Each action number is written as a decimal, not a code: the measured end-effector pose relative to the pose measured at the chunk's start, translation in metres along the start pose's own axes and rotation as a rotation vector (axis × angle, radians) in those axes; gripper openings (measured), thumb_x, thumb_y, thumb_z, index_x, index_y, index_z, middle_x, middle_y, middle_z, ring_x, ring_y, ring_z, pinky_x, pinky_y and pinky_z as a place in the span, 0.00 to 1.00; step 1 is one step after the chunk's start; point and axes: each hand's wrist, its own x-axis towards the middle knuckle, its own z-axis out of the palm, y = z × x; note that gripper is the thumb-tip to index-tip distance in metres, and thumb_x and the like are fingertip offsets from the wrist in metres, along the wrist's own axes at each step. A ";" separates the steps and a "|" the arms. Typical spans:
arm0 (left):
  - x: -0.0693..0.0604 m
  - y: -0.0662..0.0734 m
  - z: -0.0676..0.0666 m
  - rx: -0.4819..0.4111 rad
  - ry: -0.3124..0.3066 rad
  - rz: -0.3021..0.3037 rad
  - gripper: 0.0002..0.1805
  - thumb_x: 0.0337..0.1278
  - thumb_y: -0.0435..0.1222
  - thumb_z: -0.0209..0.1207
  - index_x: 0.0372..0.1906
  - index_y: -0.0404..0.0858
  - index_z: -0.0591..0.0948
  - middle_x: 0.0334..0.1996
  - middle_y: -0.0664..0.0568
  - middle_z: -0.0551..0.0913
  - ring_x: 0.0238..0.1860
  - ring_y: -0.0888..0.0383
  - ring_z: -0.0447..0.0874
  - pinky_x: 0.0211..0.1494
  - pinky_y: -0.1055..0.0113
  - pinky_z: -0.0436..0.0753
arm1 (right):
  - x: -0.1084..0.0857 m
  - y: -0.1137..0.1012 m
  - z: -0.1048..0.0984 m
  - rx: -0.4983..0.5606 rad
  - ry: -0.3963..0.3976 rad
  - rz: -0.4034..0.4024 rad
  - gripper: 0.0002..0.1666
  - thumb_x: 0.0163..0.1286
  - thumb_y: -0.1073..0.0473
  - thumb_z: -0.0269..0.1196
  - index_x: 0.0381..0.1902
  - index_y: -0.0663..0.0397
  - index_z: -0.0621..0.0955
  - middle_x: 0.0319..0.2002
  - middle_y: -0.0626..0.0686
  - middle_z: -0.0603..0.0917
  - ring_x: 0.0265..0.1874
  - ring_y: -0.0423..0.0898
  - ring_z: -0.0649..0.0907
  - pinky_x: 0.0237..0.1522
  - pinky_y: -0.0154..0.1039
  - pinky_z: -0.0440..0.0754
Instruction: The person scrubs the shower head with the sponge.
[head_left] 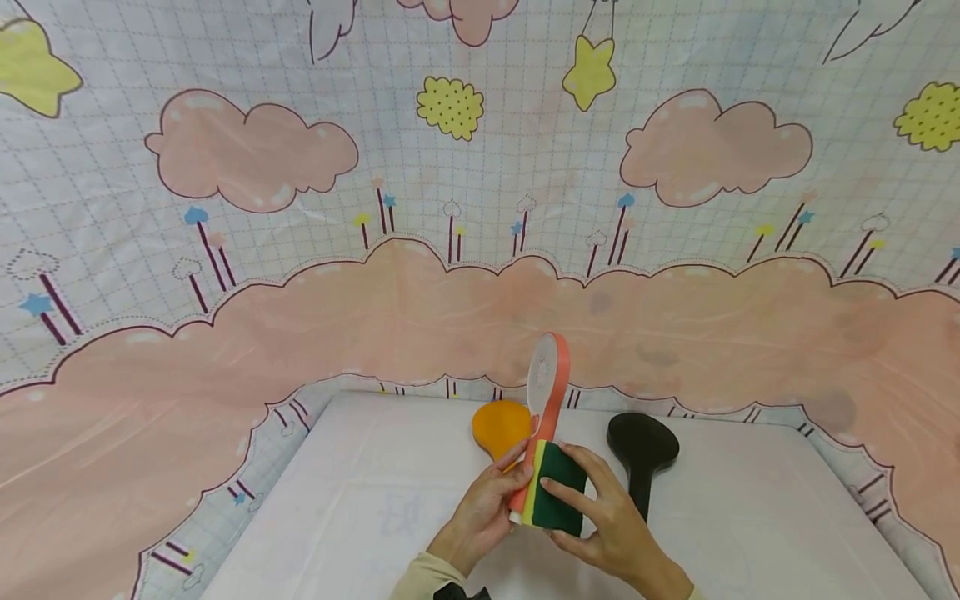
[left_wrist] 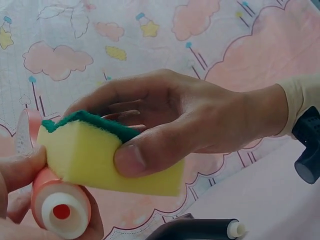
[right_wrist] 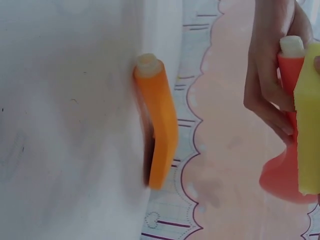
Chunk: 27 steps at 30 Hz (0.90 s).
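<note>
Upright above the table, a coral handheld shower head (head_left: 561, 392) with a pale round face is gripped at the handle by my left hand (head_left: 480, 510). My right hand (head_left: 618, 521) holds a yellow sponge (left_wrist: 100, 160) with a green scouring layer (head_left: 564, 485), thumb on the yellow side and fingers on the green. The sponge's yellow side lies against the shower head's handle (left_wrist: 40, 200). A white threaded end with a red opening shows at the handle's bottom in the left wrist view. Part of the handle is hidden behind the sponge and fingers.
An orange shower head (head_left: 498, 427) lies on the white table (head_left: 360, 483) behind my left hand; the right wrist view shows its whole side. A black shower head (head_left: 642, 442) lies to the right. Behind the table hangs a cloud-patterned cloth (head_left: 480, 325).
</note>
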 end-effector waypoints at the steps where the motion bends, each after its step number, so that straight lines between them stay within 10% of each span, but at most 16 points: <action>1: -0.001 0.000 0.000 -0.002 0.001 0.000 0.33 0.69 0.33 0.54 0.76 0.40 0.60 0.64 0.47 0.75 0.55 0.58 0.81 0.64 0.59 0.78 | 0.000 0.000 -0.001 -0.003 0.001 0.003 0.28 0.62 0.36 0.66 0.57 0.39 0.82 0.66 0.62 0.72 0.63 0.51 0.70 0.72 0.24 0.54; 27: -0.014 0.003 0.007 0.037 0.028 -0.059 0.33 0.65 0.28 0.56 0.74 0.43 0.65 0.59 0.46 0.75 0.47 0.56 0.78 0.50 0.71 0.80 | 0.014 0.018 -0.015 -0.093 0.111 -0.040 0.27 0.68 0.35 0.57 0.54 0.43 0.84 0.63 0.66 0.74 0.61 0.58 0.71 0.74 0.29 0.55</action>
